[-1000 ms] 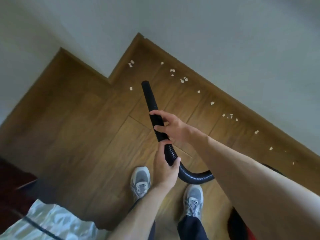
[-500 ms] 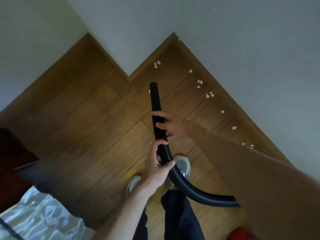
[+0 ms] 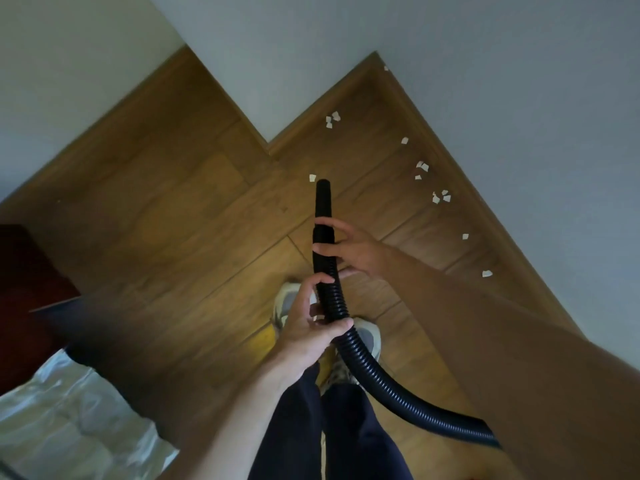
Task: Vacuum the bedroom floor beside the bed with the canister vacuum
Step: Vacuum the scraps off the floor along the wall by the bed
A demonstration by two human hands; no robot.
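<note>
Standing beside the bed (image 3: 69,427), a person curled the left hand (image 3: 311,329) round the vacuum's ribbed hose (image 3: 381,377) and the right hand (image 3: 351,251) round its rigid nozzle (image 3: 323,202) farther along, apparently to steer the tip toward paper scraps (image 3: 421,165) strewn on the floor (image 3: 194,216) along the far wall (image 3: 485,81).

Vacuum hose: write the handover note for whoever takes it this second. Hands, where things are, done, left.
Left hand grips the ribbed hose; right hand holds the smooth nozzle tube ahead of it.
The tube's tip points down at the floor, beside one paper scrap. More scraps lie along the wall on the right, up into the corner. Bed at lower left. Canister out of view.
Done: hose in both hands, aimed.
Left: every scrap on show.
</note>
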